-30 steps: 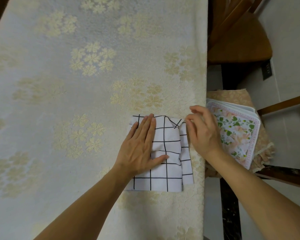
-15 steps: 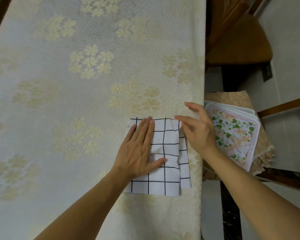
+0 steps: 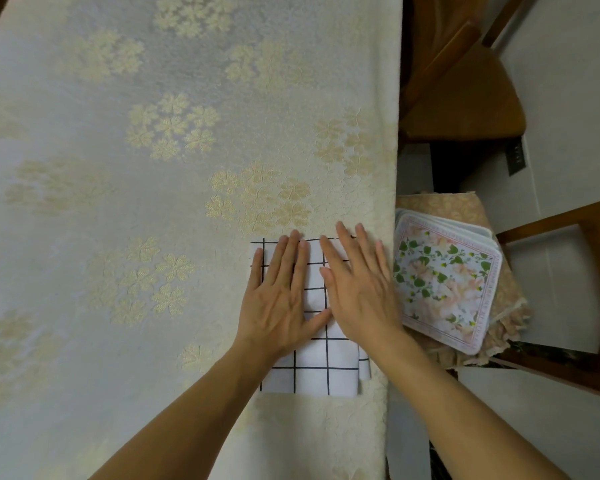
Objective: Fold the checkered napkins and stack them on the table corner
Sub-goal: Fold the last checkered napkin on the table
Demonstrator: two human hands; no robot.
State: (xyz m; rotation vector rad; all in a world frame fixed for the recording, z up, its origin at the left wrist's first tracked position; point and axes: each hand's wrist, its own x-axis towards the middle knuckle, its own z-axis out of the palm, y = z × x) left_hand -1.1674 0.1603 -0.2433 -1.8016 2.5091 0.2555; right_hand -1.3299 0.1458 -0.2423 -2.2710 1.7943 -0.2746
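Observation:
A folded white napkin with a black grid [image 3: 312, 372] lies on the table [image 3: 153, 202] close to its right edge. A narrow strip of a lower layer sticks out along the napkin's right side. My left hand [image 3: 281, 299] lies flat on the napkin's left half, fingers straight and pointing away from me. My right hand [image 3: 357, 292] presses flat on the right half, fingers spread, its edge near the table's edge. Both hands hide the napkin's middle.
A cream tablecloth with pale gold flower clusters covers the table. Right of the table, a stack of floral placemats [image 3: 444, 285] rests on a cushioned chair seat [image 3: 499, 306]. A wooden chair [image 3: 465, 81] stands farther back on the right.
My right hand left the napkin's top right corner, opened, and came down flat on the napkin's right half. The left hand stayed pressed in place.

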